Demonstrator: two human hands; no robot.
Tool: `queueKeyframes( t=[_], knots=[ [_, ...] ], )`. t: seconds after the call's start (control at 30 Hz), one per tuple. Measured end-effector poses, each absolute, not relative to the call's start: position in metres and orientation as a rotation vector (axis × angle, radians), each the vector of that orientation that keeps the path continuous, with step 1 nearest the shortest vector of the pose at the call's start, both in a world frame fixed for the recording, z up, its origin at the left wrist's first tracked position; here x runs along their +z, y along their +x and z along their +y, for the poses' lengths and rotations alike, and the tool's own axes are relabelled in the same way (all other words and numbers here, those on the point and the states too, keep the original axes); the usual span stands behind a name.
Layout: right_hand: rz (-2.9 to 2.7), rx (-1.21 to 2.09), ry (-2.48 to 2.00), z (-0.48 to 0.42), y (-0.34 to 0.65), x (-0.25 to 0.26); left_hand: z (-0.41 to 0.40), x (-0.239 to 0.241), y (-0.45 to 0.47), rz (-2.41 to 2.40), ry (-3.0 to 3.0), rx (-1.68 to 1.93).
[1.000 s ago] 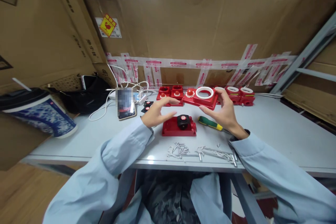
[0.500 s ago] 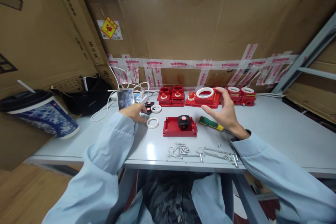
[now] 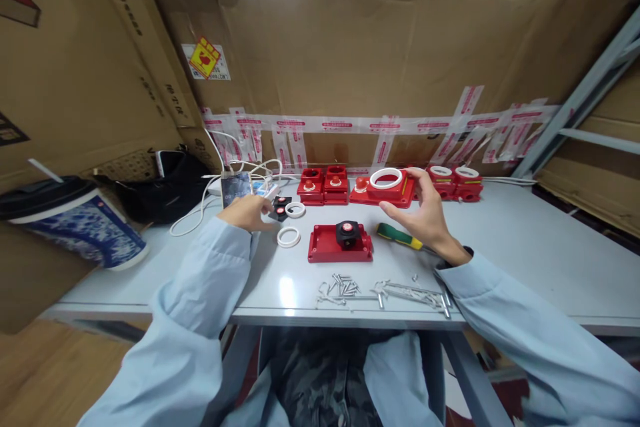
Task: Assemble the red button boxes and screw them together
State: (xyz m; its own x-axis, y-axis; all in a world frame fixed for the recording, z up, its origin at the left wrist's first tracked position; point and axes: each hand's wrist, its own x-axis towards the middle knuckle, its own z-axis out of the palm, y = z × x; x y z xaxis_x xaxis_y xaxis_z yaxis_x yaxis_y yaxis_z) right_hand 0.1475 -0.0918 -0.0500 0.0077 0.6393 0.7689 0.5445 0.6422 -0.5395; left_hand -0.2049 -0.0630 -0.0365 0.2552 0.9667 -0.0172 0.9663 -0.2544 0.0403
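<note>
Found the left hand (image 3: 247, 212) low over the table (image 3: 525, 260), loosely open and holding nothing, fingertips pointing at a small black part (image 3: 281, 205); unable to confirm contact from this angle. Found the right hand (image 3: 425, 213) open, thumb spread clear, fingertips set against the right end of the red housing (image 3: 367, 195), which stands at the back of the table and carries a large white ring (image 3: 385, 178); no closed grip.

Swept from the left:
- Recorded a blue-patterned cup (image 3: 75, 227) at the far left, a black bag (image 3: 160, 183) behind it and a phone (image 3: 236, 188) just behind the left hand.
- Noted a far small ring (image 3: 295, 209) just beside the black part and a near small ring (image 3: 289, 237) closer in.
- Logged a red plate (image 3: 325, 250) with a black knob (image 3: 347, 232) lying between the hands, untouched.
- Logged loose screws (image 3: 340, 283) along the front edge.
- Noted a green-handled screwdriver (image 3: 397, 235) lying under the right hand.
- Logged red units (image 3: 455, 183) just right of the housing.
</note>
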Motion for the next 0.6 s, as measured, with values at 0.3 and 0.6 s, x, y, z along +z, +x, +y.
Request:
queueKeyframes(
  t=[0.3, 0.6],
  knots=[
    [-1.654, 0.099, -0.977, -0.092, 0.148, -0.049, -0.1, -0.034, -0.11, 0.844, 2.672, 0.946],
    [-1.66, 0.089, -0.983, -0.096, 0.144, -0.045, -0.087, -0.054, -0.097, 0.933, 2.633, 0.883]
  ],
)
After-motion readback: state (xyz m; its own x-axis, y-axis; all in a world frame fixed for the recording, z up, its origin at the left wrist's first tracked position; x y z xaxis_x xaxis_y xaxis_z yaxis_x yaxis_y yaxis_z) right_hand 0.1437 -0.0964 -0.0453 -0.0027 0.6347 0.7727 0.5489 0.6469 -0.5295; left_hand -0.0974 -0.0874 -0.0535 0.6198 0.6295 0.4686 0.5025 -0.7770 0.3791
